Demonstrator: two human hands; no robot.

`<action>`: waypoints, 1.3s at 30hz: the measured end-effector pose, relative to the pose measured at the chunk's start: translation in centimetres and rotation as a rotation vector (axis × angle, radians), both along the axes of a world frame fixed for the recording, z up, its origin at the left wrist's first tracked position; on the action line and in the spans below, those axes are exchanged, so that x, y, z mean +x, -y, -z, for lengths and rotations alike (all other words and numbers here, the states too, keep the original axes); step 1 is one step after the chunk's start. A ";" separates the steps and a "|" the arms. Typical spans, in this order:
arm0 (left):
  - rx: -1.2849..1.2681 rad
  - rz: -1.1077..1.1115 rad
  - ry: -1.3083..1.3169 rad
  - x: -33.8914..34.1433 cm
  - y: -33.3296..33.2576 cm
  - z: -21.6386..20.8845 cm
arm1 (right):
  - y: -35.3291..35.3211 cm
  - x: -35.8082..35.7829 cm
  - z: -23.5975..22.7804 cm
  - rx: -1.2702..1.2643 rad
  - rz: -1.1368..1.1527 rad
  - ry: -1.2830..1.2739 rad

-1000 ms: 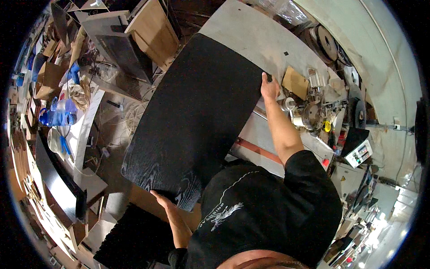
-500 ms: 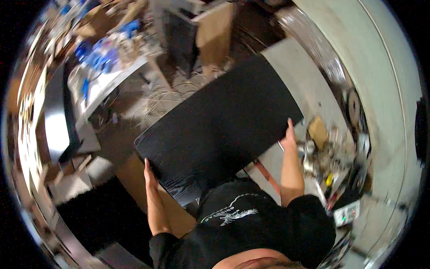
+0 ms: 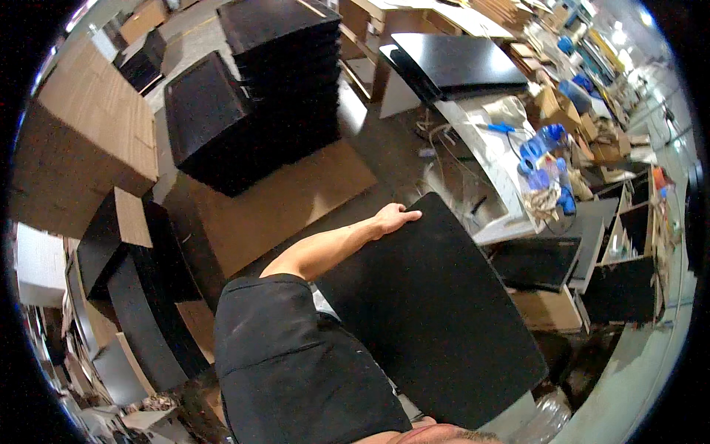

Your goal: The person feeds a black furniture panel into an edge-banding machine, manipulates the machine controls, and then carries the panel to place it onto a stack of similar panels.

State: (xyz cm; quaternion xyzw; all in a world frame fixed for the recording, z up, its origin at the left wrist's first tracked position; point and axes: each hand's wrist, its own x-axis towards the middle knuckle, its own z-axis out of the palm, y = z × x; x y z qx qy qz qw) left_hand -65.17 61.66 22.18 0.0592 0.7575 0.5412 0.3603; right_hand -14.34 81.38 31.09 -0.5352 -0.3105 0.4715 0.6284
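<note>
A large flat black panel (image 3: 436, 318) with rounded corners lies tilted in front of my body, reaching toward the lower right. My left hand (image 3: 396, 219) is closed on the panel's far left corner, with the thumb over its upper face. The left arm stretches across in front of me from a black sleeve. My right hand is out of sight, so its hold on the panel cannot be seen.
Stacked black panels (image 3: 288, 81) rise beyond a flat cardboard sheet (image 3: 296, 200) on the floor. Big cardboard boxes (image 3: 92, 118) and black boards (image 3: 148, 318) stand at left. At right, a white table (image 3: 481, 155) carries blue bottles (image 3: 543, 144) and a glossy black panel (image 3: 458, 59).
My view and body have swung left, bringing the stack and cardboard sheet into sight. The panel has turned with me, still in my left hand. My right hand has gone out of view.
</note>
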 end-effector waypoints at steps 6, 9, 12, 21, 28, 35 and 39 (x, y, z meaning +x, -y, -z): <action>0.648 -0.315 -0.063 0.3 9.5 -14.8 | -2.4 -9.8 -13.7 0.199 -0.288 -0.272; 0.971 -0.461 -0.100 2.2 15.4 -19.9 | -0.3 -15.4 -18.0 0.197 -0.457 -0.409; 1.146 -0.610 -0.189 5.0 20.9 -21.4 | 5.6 -22.8 -18.4 0.075 -0.660 -0.528; 0.431 -0.554 -0.974 12.9 47.2 -21.8 | 24.9 -39.5 -10.3 -0.028 -1.241 -0.603; -0.009 -0.372 -1.057 13.1 55.5 -26.2 | 34.2 -49.6 -7.9 -0.301 -1.544 -0.708; -0.013 -0.954 -1.058 9.2 61.2 -26.2 | 43.1 -65.9 -6.0 0.062 -1.621 -0.456; 0.160 -1.475 -1.069 8.0 67.8 -24.9 | 56.8 -71.2 -13.6 0.326 -1.901 -0.062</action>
